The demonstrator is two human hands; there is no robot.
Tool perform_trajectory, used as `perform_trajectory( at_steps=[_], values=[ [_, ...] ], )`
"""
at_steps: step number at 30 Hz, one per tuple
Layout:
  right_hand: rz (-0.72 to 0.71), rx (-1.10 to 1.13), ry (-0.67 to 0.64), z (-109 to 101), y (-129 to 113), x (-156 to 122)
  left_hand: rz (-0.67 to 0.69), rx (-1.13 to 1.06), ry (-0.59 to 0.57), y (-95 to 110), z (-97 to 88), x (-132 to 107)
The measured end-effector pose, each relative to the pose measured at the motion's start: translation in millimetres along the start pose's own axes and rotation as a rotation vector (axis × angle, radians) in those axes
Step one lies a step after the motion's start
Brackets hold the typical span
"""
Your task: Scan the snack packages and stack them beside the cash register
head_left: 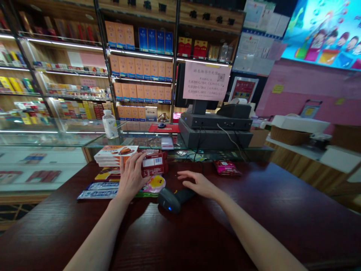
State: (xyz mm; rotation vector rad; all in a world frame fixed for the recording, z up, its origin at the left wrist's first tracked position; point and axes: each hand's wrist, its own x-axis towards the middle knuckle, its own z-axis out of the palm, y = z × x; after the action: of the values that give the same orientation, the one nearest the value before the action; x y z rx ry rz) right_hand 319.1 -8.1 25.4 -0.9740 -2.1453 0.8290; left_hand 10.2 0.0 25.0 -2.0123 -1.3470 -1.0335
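Observation:
My left hand [131, 177] reaches over the packets with its fingers spread. Its fingertips and thumb are at the left edge of a dark red box with a barcode [154, 164]; I cannot tell how firmly they touch it. Beside them lies a stack of white boxes with a cup picture [117, 153]. Blue-white long packets [97, 194] and a pink packet with a yellow duck [157, 182] lie nearer me. My right hand [201, 184] hovers open, fingers slightly bent, at the handle of a dark barcode scanner [169, 200]. The scanner lies on the dark wooden counter [175, 241].
A pink-red packet [226, 168] lies to the right. Behind stand a cash register [216, 130] with a pink paper sign [206, 81], a red mouse mat [164, 128] and a white bottle [109, 124] on glass. Shelves of boxes line the back.

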Motion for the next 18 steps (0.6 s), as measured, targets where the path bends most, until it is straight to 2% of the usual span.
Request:
perform_trajectory(
  at_steps=[4, 7, 14, 18],
  values=[
    [-0.031, -0.194, -0.136, -3.4, -5.2, -17.0, 0.012, 0.015, 0.008, -0.1, 0.1, -1.7],
    [-0.046, -0.308, -0.178, 0.3, -1.5, -22.1, 0.017, 0.034, 0.009, -0.3, 0.7, -3.1],
    [-0.14, -0.397, -0.16, 13.5, 7.5, -21.4, 0.013, 0.021, 0.044, -1.9, 0.0, -4.3],
    [-0.138, -0.396, -0.118, 13.0, 4.6, -20.4, -0.009, 0.044, 0.05, -4.4, -0.3, -4.9]
  ],
)
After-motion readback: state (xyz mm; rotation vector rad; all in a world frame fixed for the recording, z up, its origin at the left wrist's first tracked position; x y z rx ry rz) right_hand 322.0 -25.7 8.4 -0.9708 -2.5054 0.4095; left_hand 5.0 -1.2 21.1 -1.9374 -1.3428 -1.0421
